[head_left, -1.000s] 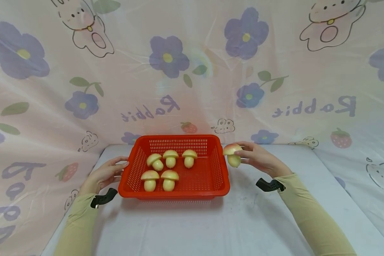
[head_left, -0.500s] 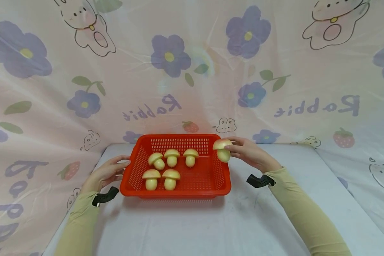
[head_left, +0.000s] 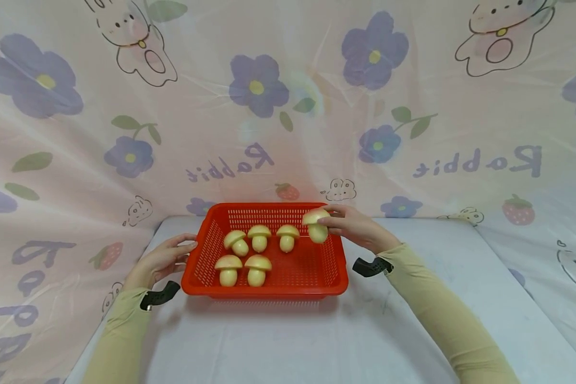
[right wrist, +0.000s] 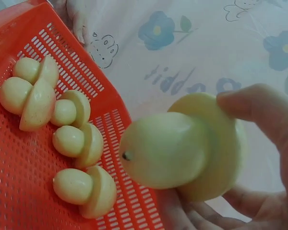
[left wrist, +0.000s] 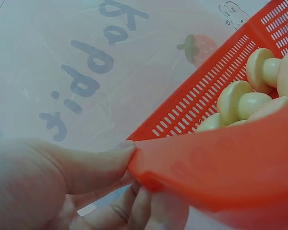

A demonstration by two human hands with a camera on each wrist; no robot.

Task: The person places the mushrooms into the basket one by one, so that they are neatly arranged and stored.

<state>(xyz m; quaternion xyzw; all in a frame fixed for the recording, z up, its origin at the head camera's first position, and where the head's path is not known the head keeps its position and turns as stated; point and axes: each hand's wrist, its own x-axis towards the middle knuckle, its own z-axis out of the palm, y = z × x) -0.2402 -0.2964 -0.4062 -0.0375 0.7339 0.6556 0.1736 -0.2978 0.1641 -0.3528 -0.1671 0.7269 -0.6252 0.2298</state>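
Observation:
My right hand (head_left: 352, 225) grips a yellow toy mushroom (head_left: 318, 226) by its cap, holding it over the right part of the red plastic basket (head_left: 264, 291). In the right wrist view that mushroom (right wrist: 168, 148) appears large, its stem pointing toward the basket. Several like mushrooms stand or lean inside, mostly in the left half: two in front, such as the front-left mushroom (head_left: 228, 270), the others behind, such as the back mushroom (head_left: 287, 238). With thumb on top and fingers beneath, my left hand (left wrist: 91, 177) pinches the basket's left rim (left wrist: 134, 148).
The basket stands on a white-covered table (head_left: 278, 341) near its back edge. Behind and at the sides hangs a pale curtain (head_left: 307, 154) printed with flowers and rabbits. A black wrist mount (head_left: 372, 266) sits on the right sleeve, another mount (head_left: 160, 295) on the left.
My right hand has carried the mushroom leftward from outside the basket's right rim to above its inside. The left hand stays at the left rim.

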